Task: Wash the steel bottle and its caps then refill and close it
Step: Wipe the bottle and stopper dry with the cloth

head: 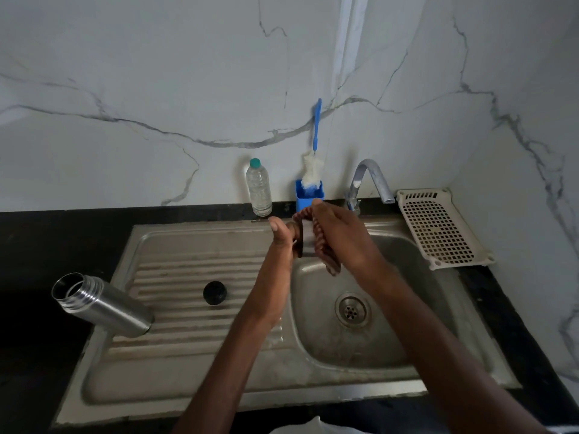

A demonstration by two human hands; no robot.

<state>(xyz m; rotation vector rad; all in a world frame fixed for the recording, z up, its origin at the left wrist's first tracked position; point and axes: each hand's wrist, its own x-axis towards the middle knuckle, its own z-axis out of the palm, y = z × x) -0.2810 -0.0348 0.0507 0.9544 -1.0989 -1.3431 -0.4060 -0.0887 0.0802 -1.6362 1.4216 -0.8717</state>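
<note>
blue holder (308, 197) holds bottle brush (312, 170); steel bottle (101, 303) uncapped.

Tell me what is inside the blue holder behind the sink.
The blue holder holds a bottle brush, white bristles down and blue handle up against the wall. The right hand covers its lower front; its bottom is unseen.

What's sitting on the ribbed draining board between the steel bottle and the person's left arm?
In the head view, a small black cap rests there, between the steel bottle and the left forearm, touching neither.

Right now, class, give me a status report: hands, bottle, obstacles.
Left hand holds steel cap; right hand rubs it with cloth. Steel bottle open on drainboard, black cap beside. No obstruction.
</note>
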